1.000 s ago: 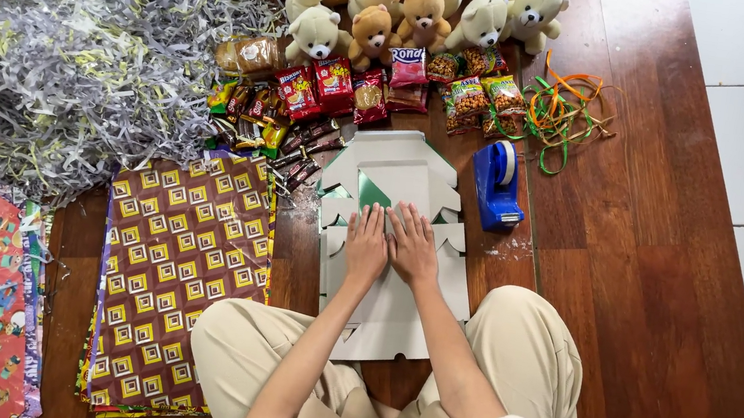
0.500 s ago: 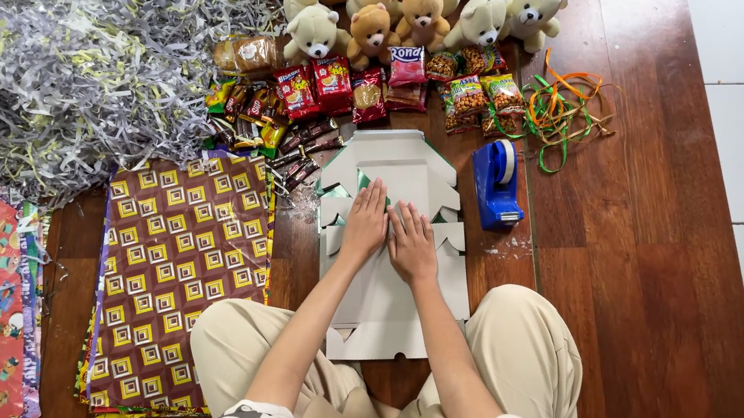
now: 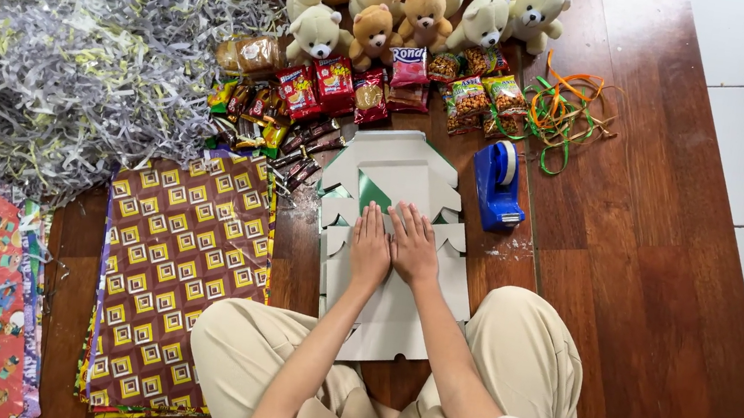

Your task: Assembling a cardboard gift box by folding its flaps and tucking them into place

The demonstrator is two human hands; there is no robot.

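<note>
- Flat grey cardboard box blank (image 3: 383,310): lies on the wooden floor (image 3: 629,269) between the seated person's knees, flaps spread.
- Left hand (image 3: 370,251), right hand (image 3: 413,247): side by side, touching, palms flat on the blank; grasping nothing.
- Step, as judged: pressing a fold flat; next calls for lifting flaps along the creases.
- Right: blue tape dispenser (image 3: 498,185).
- Far: snack packets (image 3: 335,86), teddy bears (image 3: 406,5).
- Left: patterned wrapping paper (image 3: 181,261), shredded paper (image 3: 76,78).
</note>
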